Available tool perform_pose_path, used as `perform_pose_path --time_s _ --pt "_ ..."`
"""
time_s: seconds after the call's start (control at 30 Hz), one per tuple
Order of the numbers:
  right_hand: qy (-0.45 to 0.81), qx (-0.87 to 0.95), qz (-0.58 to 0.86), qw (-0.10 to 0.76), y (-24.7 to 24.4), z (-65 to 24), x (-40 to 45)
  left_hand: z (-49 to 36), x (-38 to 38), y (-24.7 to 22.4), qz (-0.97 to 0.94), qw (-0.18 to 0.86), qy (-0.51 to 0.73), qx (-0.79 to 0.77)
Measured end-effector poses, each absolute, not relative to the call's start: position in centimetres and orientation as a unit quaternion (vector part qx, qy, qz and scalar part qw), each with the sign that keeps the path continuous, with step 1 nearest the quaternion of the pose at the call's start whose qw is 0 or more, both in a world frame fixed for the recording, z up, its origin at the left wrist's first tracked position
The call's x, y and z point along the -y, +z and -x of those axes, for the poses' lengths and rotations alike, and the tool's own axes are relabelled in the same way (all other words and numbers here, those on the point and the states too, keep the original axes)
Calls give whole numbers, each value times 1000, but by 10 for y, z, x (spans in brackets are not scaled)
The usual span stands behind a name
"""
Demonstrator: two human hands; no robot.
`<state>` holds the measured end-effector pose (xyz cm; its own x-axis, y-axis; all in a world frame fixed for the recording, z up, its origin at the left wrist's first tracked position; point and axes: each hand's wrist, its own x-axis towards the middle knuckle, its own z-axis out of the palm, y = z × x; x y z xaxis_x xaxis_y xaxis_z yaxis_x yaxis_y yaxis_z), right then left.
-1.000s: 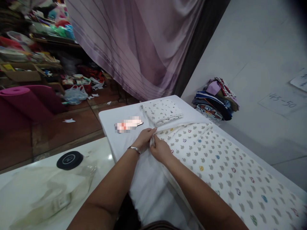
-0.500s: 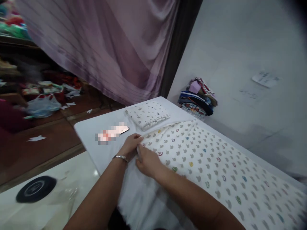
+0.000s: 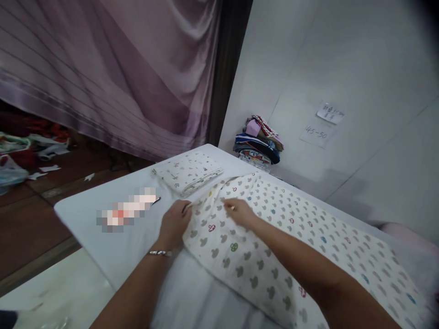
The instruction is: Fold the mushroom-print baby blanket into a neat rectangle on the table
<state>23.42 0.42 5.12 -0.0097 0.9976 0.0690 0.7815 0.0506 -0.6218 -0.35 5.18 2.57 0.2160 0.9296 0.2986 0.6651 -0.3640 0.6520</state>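
Observation:
A white cloth with a small mushroom print (image 3: 254,260) lies spread over the table, its near edge hanging towards me. My left hand (image 3: 173,224), with a silver bracelet at the wrist, is closed on the cloth's left corner. A thin dark line shows at its fingertips; I cannot make out what it is. My right hand (image 3: 240,212) is over the cloth to the right, fingers closed in a pinch at its surface. Beyond my hands lies a folded cloth (image 3: 188,171) with a sparse small print.
A blurred-out flat object (image 3: 128,209) lies on the white table (image 3: 82,205), left of my hands. A stack of folded fabrics (image 3: 257,141) stands by the wall at the back. A purple curtain (image 3: 144,82) hangs behind the table. Paper notes (image 3: 315,132) are on the wall.
My right hand has moved right, away from my left hand, across the cloth. The cloth's near edge now lies more spread out towards me. The view has turned to the right.

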Motion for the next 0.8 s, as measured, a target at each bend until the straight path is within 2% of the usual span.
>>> perform_pose_path --time_s 0.07,0.17,0.23,0.33,0.5,0.7,0.8 --pt "238 533 753 303 58 -266 -41 -11 -36 26 -836 199 305 -411" --pt "225 459 802 309 61 -308 -81 -32 -8 24 -931 247 172 -206" --pt "208 440 820 301 58 -328 -95 -42 7 23 -946 284 100 -123" --pt "185 413 846 282 52 -349 -107 -46 17 20 -939 324 56 -99" --pt "185 389 875 219 44 -365 -126 -42 13 12 -921 370 62 -106" --pt "106 452 870 164 54 -367 -151 -46 14 0 -920 374 49 -105" --pt "114 480 860 132 56 -366 -168 -48 13 -1 -920 380 29 -95"
